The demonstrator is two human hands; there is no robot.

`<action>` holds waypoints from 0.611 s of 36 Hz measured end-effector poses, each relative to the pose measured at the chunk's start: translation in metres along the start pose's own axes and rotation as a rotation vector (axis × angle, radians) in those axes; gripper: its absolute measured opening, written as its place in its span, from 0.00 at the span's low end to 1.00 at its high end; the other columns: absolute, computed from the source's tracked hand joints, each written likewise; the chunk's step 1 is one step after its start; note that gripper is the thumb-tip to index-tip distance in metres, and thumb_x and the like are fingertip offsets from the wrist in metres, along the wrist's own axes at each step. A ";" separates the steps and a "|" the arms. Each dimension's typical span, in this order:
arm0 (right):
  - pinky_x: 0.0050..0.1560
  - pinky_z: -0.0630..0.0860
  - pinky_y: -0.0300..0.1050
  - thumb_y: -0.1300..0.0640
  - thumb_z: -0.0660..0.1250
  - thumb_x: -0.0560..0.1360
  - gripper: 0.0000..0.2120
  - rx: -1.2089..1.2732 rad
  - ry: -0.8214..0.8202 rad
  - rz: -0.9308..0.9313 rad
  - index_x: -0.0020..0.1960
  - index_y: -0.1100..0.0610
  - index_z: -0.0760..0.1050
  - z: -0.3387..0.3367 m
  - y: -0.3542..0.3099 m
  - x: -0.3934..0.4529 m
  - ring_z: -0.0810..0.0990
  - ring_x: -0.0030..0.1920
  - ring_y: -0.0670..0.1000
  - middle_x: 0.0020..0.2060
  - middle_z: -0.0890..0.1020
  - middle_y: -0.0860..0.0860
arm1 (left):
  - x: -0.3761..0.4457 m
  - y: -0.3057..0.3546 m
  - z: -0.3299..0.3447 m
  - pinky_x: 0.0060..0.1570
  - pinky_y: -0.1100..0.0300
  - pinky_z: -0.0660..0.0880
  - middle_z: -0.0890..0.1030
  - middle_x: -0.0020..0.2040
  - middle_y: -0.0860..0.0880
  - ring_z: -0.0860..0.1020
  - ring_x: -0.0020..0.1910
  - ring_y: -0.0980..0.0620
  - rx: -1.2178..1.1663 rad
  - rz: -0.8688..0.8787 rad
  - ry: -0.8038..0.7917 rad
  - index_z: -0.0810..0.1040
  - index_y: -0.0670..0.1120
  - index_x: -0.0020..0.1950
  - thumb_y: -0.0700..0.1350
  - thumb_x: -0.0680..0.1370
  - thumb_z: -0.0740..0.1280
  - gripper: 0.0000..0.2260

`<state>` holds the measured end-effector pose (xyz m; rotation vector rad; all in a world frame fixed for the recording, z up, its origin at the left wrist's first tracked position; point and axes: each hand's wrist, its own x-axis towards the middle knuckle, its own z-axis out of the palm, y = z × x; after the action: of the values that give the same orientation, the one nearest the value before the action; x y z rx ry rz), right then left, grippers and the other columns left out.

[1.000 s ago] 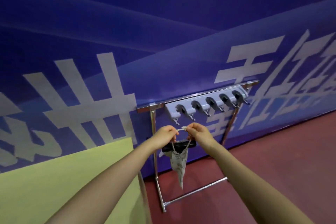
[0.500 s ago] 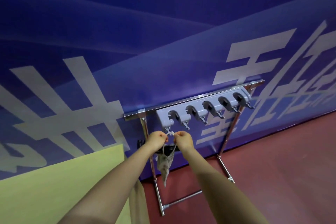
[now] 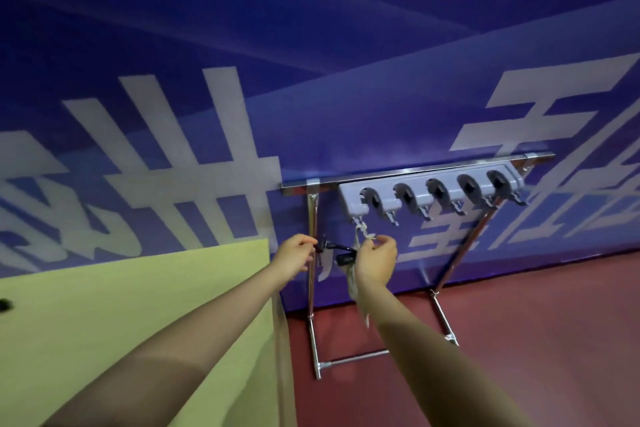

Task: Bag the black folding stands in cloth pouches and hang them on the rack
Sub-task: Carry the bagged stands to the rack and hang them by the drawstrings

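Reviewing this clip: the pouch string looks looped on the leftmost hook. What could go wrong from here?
1. The pouch hangs from the leftmost hook only by its thin string; if the right hand lets go before the loop seats, it may slip off.
2. The black folding stand sticks out of the pouch mouth, and the left hand grips its end; it might slide out and drop to the floor.

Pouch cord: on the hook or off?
On: the cord runs up to the leftmost hook of the grey rack; the right hand pinches its end.
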<state>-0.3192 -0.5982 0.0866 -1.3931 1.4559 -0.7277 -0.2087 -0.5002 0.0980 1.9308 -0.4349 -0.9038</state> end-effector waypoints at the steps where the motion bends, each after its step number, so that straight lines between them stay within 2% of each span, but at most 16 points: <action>1: 0.46 0.68 0.47 0.59 0.60 0.79 0.10 0.023 -0.025 0.018 0.58 0.60 0.71 0.005 0.001 -0.010 0.77 0.52 0.60 0.52 0.76 0.56 | -0.007 -0.007 -0.008 0.32 0.66 0.71 0.77 0.45 0.48 0.74 0.37 0.55 -0.038 -0.009 0.015 0.75 0.45 0.55 0.38 0.82 0.55 0.09; 3: 0.46 0.69 0.45 0.58 0.60 0.78 0.09 0.002 -0.118 0.015 0.56 0.59 0.72 0.022 0.001 -0.032 0.77 0.48 0.57 0.47 0.78 0.54 | -0.020 -0.025 -0.029 0.34 0.64 0.71 0.76 0.46 0.47 0.75 0.38 0.54 -0.109 -0.029 0.042 0.75 0.45 0.55 0.38 0.82 0.56 0.09; 7: 0.49 0.70 0.46 0.58 0.60 0.79 0.05 0.015 -0.320 -0.004 0.51 0.57 0.73 0.071 0.001 -0.072 0.78 0.51 0.58 0.48 0.81 0.57 | -0.046 -0.065 -0.082 0.37 0.62 0.71 0.77 0.47 0.46 0.75 0.38 0.52 -0.188 -0.091 0.110 0.75 0.44 0.56 0.39 0.82 0.57 0.08; 11: 0.49 0.72 0.48 0.57 0.61 0.79 0.04 0.003 -0.463 -0.057 0.47 0.55 0.74 0.118 -0.005 -0.123 0.77 0.46 0.55 0.43 0.79 0.54 | -0.066 -0.099 -0.144 0.32 0.66 0.72 0.76 0.47 0.45 0.74 0.36 0.52 -0.273 -0.144 0.270 0.74 0.44 0.57 0.38 0.82 0.56 0.09; 14: 0.52 0.74 0.52 0.58 0.60 0.78 0.05 -0.008 -0.608 -0.076 0.45 0.54 0.74 0.155 -0.010 -0.174 0.77 0.46 0.56 0.41 0.79 0.53 | -0.085 -0.127 -0.196 0.35 0.63 0.72 0.77 0.45 0.45 0.75 0.35 0.51 -0.321 -0.155 0.387 0.75 0.43 0.59 0.38 0.82 0.57 0.10; 17: 0.49 0.73 0.50 0.59 0.60 0.78 0.06 -0.018 -0.759 -0.103 0.44 0.52 0.74 0.190 -0.013 -0.229 0.77 0.43 0.54 0.41 0.79 0.52 | -0.107 -0.158 -0.249 0.35 0.62 0.72 0.77 0.45 0.46 0.76 0.36 0.51 -0.341 -0.163 0.474 0.76 0.43 0.59 0.39 0.82 0.57 0.10; 22: 0.42 0.70 0.43 0.63 0.56 0.78 0.11 -0.067 -0.915 -0.132 0.45 0.55 0.76 0.252 -0.028 -0.316 0.74 0.36 0.48 0.35 0.77 0.49 | -0.143 -0.206 -0.346 0.35 0.62 0.71 0.78 0.47 0.47 0.75 0.37 0.52 -0.300 -0.156 0.583 0.76 0.45 0.56 0.37 0.80 0.58 0.10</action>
<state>-0.1135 -0.2493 0.0937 -1.5773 0.6703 -0.0594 -0.0598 -0.0997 0.0827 1.8542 0.1869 -0.4309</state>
